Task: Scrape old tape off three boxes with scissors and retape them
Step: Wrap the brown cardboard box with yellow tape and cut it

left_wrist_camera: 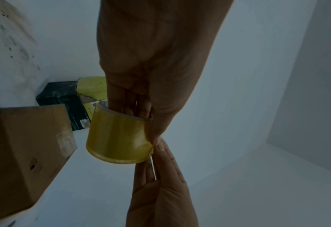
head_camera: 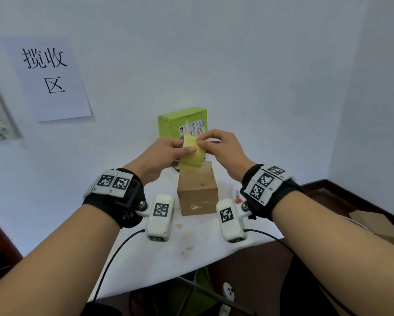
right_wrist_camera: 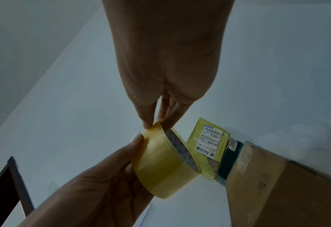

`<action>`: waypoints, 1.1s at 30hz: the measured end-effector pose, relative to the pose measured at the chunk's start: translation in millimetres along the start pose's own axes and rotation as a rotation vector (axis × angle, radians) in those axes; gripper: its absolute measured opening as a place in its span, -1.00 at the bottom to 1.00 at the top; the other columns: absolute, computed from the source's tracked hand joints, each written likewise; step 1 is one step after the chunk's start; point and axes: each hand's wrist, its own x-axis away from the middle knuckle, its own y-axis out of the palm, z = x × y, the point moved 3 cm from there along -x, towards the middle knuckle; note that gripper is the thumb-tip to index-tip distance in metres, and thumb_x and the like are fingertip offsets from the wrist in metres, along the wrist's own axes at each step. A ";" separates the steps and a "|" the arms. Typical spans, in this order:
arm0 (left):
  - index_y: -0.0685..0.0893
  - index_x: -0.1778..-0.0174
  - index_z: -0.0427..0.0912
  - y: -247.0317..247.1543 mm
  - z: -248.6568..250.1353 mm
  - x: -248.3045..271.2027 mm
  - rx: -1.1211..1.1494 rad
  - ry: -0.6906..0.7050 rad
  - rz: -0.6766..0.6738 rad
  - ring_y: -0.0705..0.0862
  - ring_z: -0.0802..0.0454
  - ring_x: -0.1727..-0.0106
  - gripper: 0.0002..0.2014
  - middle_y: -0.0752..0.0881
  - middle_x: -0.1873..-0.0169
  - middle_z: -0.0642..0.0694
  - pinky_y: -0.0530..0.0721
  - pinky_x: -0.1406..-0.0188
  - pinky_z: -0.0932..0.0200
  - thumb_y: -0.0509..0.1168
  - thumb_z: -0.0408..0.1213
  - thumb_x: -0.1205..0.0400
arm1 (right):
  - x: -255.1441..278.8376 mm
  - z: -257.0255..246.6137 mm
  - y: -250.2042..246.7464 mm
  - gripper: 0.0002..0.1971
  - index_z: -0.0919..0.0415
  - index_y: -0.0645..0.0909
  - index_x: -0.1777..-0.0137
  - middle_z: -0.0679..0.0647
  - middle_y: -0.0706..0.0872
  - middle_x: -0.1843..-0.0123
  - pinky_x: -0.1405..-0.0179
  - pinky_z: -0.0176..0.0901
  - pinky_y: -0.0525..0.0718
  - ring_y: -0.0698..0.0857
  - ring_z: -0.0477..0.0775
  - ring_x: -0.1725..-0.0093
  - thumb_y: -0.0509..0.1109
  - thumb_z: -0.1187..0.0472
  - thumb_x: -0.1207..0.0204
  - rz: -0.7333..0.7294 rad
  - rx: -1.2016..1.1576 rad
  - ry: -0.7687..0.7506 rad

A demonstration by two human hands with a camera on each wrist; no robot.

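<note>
Item 1. Tape roll (head_camera: 192, 155): yellowish, translucent, held in the air between both hands, above the brown box.

Item 2. Left hand (head_camera: 166, 156): grasping the tape roll, fingers inside the core, thumb across the outer face.

Item 3. Right hand (head_camera: 221, 149): thumb and fingertips pinching at the upper edge of the roll; whether a loose tape end is caught there cannot be told.

Item 4. Brown box (head_camera: 198, 192): plain cardboard, on the white worktop (head_camera: 168, 254) directly below the hands; pale tape residue on its near face and upper edge.

Item 5. Green box (head_camera: 183, 122): beyond the hands, against the wall, carrying a printed shipping label.

Item 6. Black box (left_wrist_camera: 63, 98): seen from the left wrist, between the brown box and the green box, touching both; its surface is scuffed.

Item 7. Red-handled object (head_camera: 238, 198): on the worktop beside the brown box, under the right wrist, mostly hidden.

Item 8. Paper sign (head_camera: 47, 76): on the wall, well left of the hands.
</note>
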 end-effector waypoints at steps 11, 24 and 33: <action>0.60 -0.34 -0.06 2.1 18.4 -14.9 -0.482 0.298 0.226 0.60 0.14 -0.18 -0.59 0.60 -0.21 0.04 0.60 -0.17 0.18 0.44 -0.15 -0.57 | 0.7 -12.3 -2.7 -0.83 0.02 0.61 0.24 -0.12 0.68 0.10 -0.08 -0.13 0.63 0.66 -0.03 0.05 0.41 0.27 -0.54 0.084 0.125 -0.081; 0.72 0.10 -0.26 15.1 11.2 -25.0 -0.082 0.120 0.145 0.65 0.31 0.43 -0.96 0.69 0.33 -0.02 0.56 0.44 0.48 0.42 -0.37 -0.58 | 7.5 -11.4 -14.7 -0.77 0.11 0.56 -0.15 0.02 0.59 -0.18 -0.01 -0.28 0.54 0.62 0.00 -0.08 0.43 0.13 -0.53 0.115 0.261 -0.094; 0.72 0.09 -0.27 10.8 0.0 -26.0 -0.052 0.087 0.165 0.68 0.20 0.30 -0.92 0.72 0.21 -0.10 0.63 0.32 0.43 0.44 -0.35 -0.57 | 17.4 -3.4 -4.6 -0.69 0.19 0.65 0.05 0.07 0.75 0.09 0.15 -0.04 0.74 0.75 0.06 0.13 0.33 -0.07 -0.60 -0.106 0.275 0.080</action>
